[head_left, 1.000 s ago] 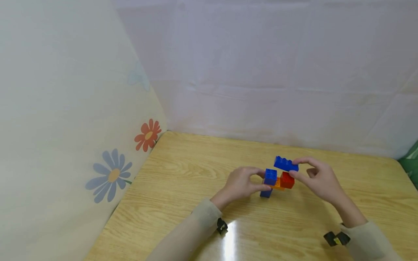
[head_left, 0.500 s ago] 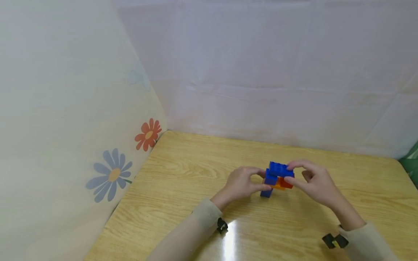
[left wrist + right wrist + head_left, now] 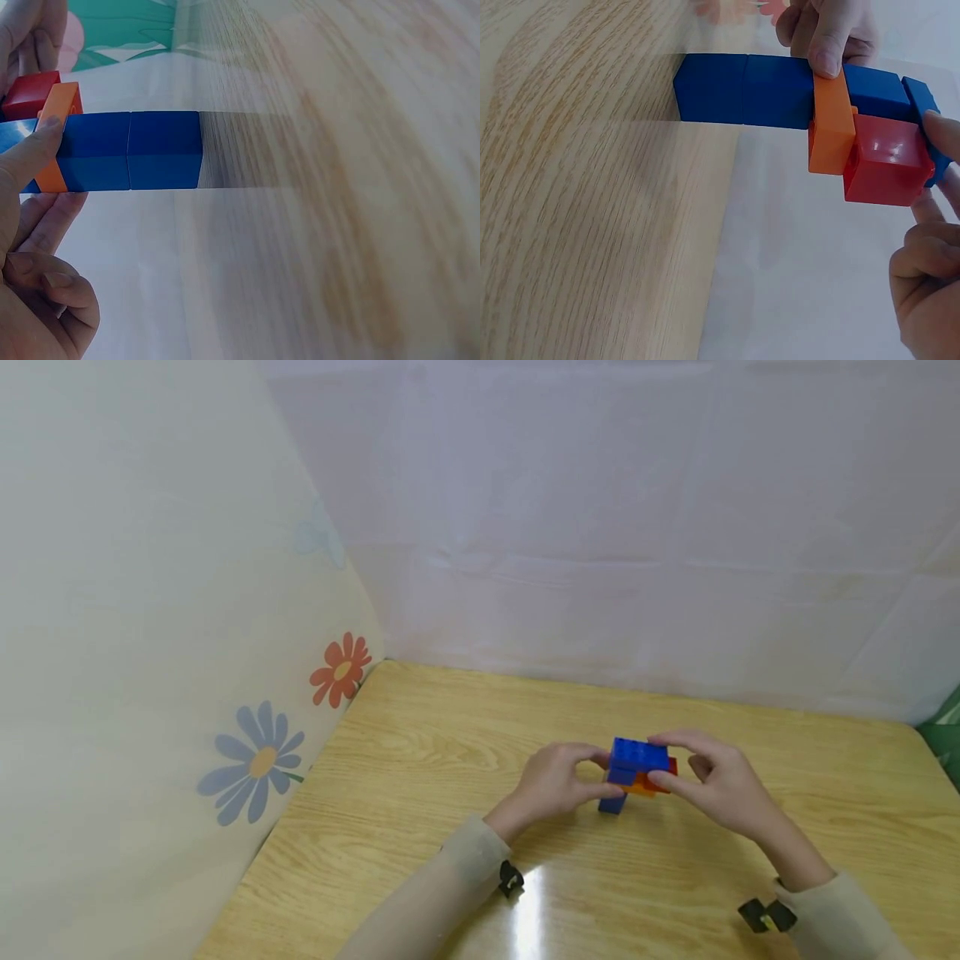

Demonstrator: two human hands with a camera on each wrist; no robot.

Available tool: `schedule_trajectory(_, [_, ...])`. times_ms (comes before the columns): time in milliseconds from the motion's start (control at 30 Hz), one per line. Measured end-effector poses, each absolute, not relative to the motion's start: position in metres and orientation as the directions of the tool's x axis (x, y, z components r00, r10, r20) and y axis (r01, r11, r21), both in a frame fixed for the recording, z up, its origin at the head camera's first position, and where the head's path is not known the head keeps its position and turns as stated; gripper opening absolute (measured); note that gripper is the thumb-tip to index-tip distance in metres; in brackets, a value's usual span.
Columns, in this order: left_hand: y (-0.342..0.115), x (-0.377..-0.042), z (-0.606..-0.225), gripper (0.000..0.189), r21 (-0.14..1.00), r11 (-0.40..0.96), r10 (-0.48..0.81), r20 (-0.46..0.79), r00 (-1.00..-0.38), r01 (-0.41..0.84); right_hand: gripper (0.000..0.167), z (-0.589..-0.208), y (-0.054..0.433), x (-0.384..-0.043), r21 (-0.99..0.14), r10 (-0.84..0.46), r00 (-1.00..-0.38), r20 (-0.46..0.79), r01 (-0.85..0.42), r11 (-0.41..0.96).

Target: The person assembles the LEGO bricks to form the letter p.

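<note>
Two blue bricks (image 3: 712, 88) form a column standing on the table. Across the column lies a flat orange brick (image 3: 831, 142), bearing a blue brick (image 3: 874, 91) and a red brick (image 3: 885, 157) side by side. My left hand (image 3: 558, 781) pinches the structure at the orange brick's level, thumb on its side. Between thumb and fingers, my right hand (image 3: 720, 785) holds a longer, flat blue brick (image 3: 639, 753) over the upper blue and red ones. It looks slightly tilted in the right wrist view; whether it is fully seated I cannot tell.
The wood-grain table (image 3: 420, 760) spreads around the structure. A pale cloth wall (image 3: 600, 527) rises at its back, and a white wall with printed flowers (image 3: 262, 762) stands at its left. Green material (image 3: 945, 735) shows at the right edge.
My right hand has brought the long blue brick down and to the left, from above the red brick onto the top of the structure. The left hand keeps its hold in place.
</note>
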State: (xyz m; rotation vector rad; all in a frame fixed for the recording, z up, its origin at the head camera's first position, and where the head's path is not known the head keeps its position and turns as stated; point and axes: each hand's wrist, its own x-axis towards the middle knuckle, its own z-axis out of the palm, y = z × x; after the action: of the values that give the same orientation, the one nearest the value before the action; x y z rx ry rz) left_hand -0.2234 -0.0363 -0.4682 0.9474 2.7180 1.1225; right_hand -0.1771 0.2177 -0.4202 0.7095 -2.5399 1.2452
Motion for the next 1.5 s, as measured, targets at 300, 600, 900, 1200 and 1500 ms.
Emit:
schedule_trajectory(300, [-0.035, -0.2225, -0.4671, 0.049, 0.648, 0.55, 0.561, 0.181, -0.808, 0.527, 0.045, -0.4215, 0.2188, -0.178, -0.653, -0.345, -0.827, 0.444, -0.562, 0.508])
schedule_trajectory(600, [-0.0344, -0.2227, -0.4646, 0.049, 0.648, 0.555, 0.567, 0.164, -0.807, 0.522, 0.045, -0.4223, 0.2216, -0.1798, -0.619, -0.361, -0.799, 0.482, -0.602, 0.505])
schedule_trajectory(900, [-0.0332, -0.223, -0.462, 0.049, 0.654, 0.555, 0.569, 0.152, -0.808, 0.514, 0.046, -0.4225, 0.2223, -0.1806, -0.588, -0.372, -0.773, 0.514, -0.634, 0.503])
schedule_trajectory(1200, [-0.0318, -0.2227, -0.4633, 0.048, 0.652, 0.554, 0.57, 0.156, -0.807, 0.517, 0.044, -0.4222, 0.2231, -0.1774, -0.574, -0.381, -0.778, 0.5, -0.627, 0.526])
schedule_trajectory(1500, [-0.033, -0.2241, -0.4658, 0.047, 0.65, 0.546, 0.568, 0.178, -0.804, 0.529, 0.044, -0.4231, 0.2198, -0.1754, -0.552, -0.375, -0.78, 0.501, -0.621, 0.556])
